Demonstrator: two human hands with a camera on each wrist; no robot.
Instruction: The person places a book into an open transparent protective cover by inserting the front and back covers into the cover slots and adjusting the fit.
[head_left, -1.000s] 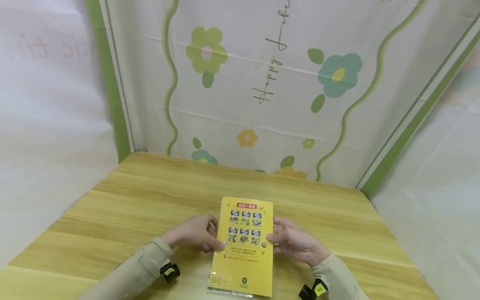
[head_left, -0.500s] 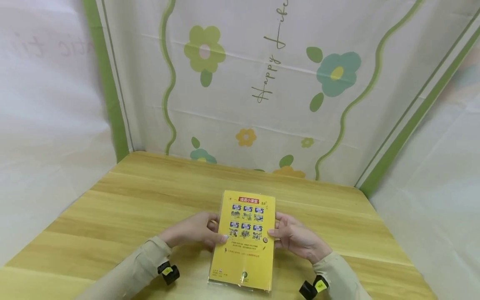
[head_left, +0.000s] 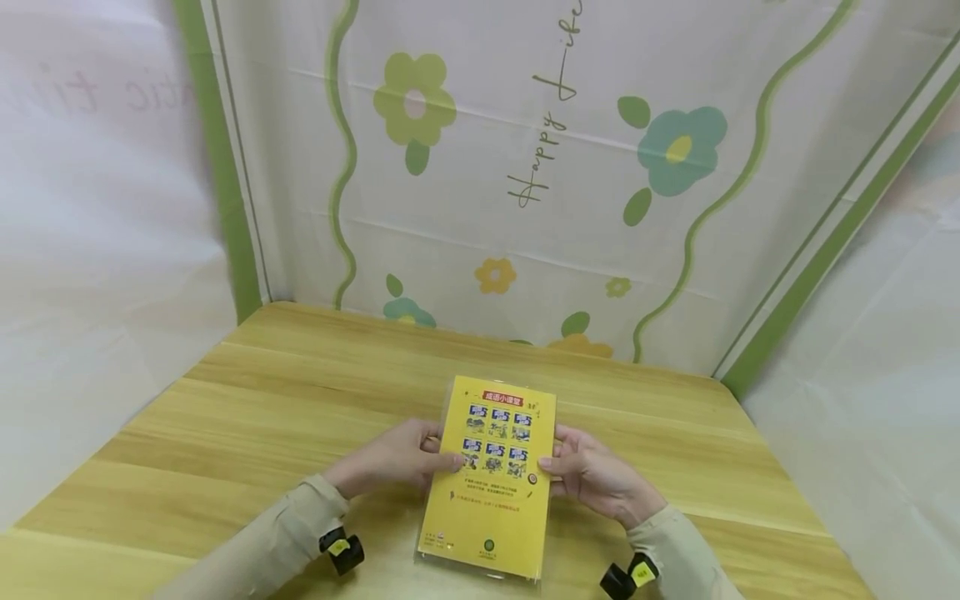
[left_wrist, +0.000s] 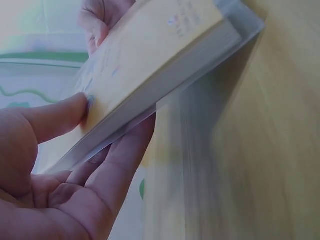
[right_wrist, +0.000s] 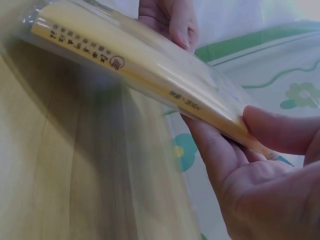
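A yellow book (head_left: 487,517) in a clear plastic sleeve is held between both hands, its printed cover with several small pictures facing up. My left hand (head_left: 397,457) grips its left edge, thumb on top and fingers beneath. On the opposite edge my right hand (head_left: 600,477) pinches the book the same way. In the left wrist view the pale page edge of the book (left_wrist: 165,82) shows above the left hand (left_wrist: 75,185). The right wrist view shows the lettered spine of the book (right_wrist: 125,70) beside the right hand (right_wrist: 260,175); the book is raised off the wood.
A wooden table (head_left: 315,375) lies under the hands. Behind it hangs a white curtain (head_left: 480,167) printed with flowers, and more white cloth stands at both sides. Black wrist cameras sit on both sleeves.
Both hands have lifted the book slightly, and it has moved a little up and to the right in the head view. Both grips stay on its edges.
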